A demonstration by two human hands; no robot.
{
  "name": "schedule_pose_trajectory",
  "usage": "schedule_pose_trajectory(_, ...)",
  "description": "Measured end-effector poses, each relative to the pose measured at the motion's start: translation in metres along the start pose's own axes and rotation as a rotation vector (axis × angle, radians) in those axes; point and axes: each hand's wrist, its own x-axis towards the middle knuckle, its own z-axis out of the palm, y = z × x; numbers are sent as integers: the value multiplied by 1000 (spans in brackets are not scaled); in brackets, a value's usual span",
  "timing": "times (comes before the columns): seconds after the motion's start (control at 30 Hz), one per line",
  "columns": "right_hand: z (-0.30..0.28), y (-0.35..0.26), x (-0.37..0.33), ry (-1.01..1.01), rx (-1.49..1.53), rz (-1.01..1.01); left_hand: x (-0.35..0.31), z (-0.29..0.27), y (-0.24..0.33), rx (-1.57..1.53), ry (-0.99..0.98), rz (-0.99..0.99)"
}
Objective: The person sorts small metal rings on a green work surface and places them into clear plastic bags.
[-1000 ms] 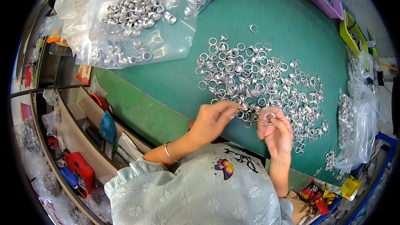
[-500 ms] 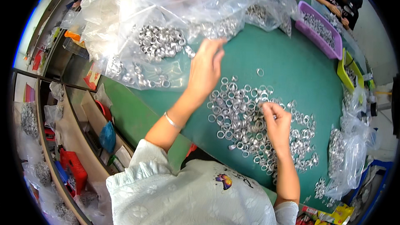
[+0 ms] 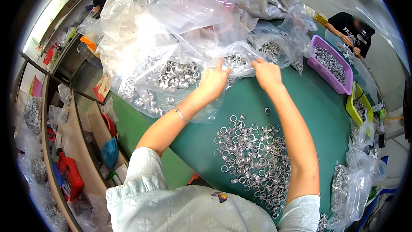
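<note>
A clear plastic bag [image 3: 242,69] with silvery rings inside lies in the upper middle of the frame, both hands at its near edge. The right hand [image 3: 268,75] has its fingertips drawn together on the plastic, wrist bent slightly and arm stretched almost straight up from the lower right. The left hand [image 3: 214,82] sits at the bag's left part, index finger pointing up; whether it grips, I cannot tell. The left arm slants in from the lower left, elbow bent, a bracelet [image 3: 180,114] at the wrist. The hands are apart, with the bag's edge between them.

Left of the left hand, more rings [image 3: 178,75] lie under clear sheeting. Loose rings [image 3: 252,154] cover the green table [image 3: 240,99] at lower centre, their right side hidden by the right forearm. A purple basket [image 3: 325,73] and a yellow-green basket [image 3: 354,113] stand at the right.
</note>
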Motion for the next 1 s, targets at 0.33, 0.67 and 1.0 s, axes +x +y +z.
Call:
schedule_pose_trajectory(0.33,11,41,-33,483,723,-154,1,-10,10,-334,166,88)
schedule_pose_trajectory(0.67,42,18,-149,269,610,266,-82,-15,74,-860,-11,88)
schedule_pose_trajectory(1.0,-8,-33,-194,-38,1604,708,-130,-33,106,-1665,-269,-379)
